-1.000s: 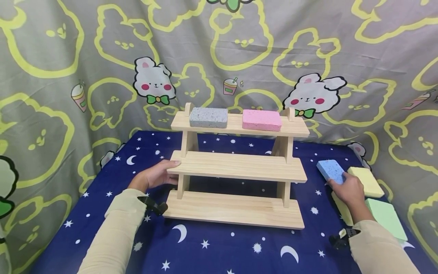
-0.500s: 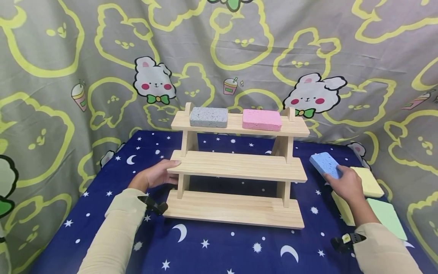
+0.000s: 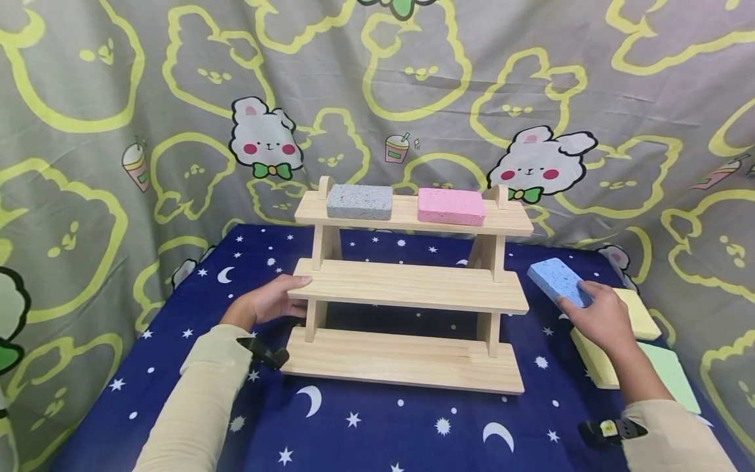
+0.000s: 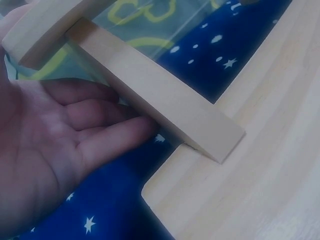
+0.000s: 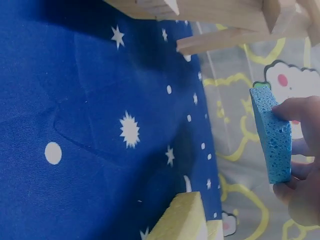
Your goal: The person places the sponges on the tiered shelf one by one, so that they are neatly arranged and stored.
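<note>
A three-tier wooden shelf stand (image 3: 407, 285) stands in the middle of the head view. My left hand (image 3: 274, 301) holds the left end of its middle tier, thumb on top and fingers underneath. In the left wrist view those fingers (image 4: 117, 142) lie against a wooden upright (image 4: 160, 92). Right of the stand, my right hand (image 3: 604, 318) grips a blue sponge (image 3: 554, 278) by its near end, raised off the cloth. The right wrist view shows the blue sponge (image 5: 272, 137) between thumb and fingers. On the top tier sit a grey sponge (image 3: 360, 202) and a pink sponge (image 3: 451, 206).
Beneath and beside my right arm lie two yellow sponges, a nearer one (image 3: 592, 359) and a farther one (image 3: 641, 314), plus a green sponge (image 3: 671, 373). A dark blue starry cloth (image 3: 330, 432) covers the table. Patterned grey curtains (image 3: 330, 78) enclose the back and sides.
My right hand has lifted the blue sponge from beside the yellow ones and carried it up and left, closer to the stand. The left hand and the stand have stayed still.
</note>
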Motion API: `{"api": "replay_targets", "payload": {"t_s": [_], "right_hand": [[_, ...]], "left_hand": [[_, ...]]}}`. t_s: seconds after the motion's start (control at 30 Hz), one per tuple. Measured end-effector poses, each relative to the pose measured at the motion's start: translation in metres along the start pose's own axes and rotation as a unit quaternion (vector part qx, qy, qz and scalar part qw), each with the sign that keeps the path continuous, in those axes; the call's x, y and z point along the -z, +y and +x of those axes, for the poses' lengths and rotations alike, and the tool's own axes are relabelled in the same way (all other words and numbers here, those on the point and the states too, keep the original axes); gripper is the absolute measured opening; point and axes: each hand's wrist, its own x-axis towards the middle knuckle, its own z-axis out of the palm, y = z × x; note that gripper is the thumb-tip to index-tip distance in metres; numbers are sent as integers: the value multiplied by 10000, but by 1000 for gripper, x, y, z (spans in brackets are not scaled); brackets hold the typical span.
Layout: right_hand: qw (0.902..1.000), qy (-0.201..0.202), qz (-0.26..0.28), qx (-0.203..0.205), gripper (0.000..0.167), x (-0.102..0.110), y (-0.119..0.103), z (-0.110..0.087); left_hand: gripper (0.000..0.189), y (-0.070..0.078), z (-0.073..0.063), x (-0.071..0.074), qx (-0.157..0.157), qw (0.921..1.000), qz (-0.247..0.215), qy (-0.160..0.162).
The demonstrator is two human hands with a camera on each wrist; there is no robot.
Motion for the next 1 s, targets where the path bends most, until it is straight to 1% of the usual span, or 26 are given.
{"api": "replay_targets", "payload": {"t_s": [0.23,0.5,0.7,0.9,1.0], "right_hand": [[9999,-75,37,-59,67,9,-11,-8],[10000,-41,60,31,66,17,-23,-20],[9997,-25,-25,252,65,27,-31,-29],[9983,173,4,560,62,37,-37,-38],[9976,219,37,651,61,41,-42,-41]], "left_hand": [[66,0,0,0,-5,10000,18,-12],[65,-1,0,0,-17,10000,37,-23],[65,-1,0,0,-15,10000,-1,-21],[65,-1,0,0,-18,10000,7,-42],[65,0,-1,0,-30,10000,-9,-27]]}}
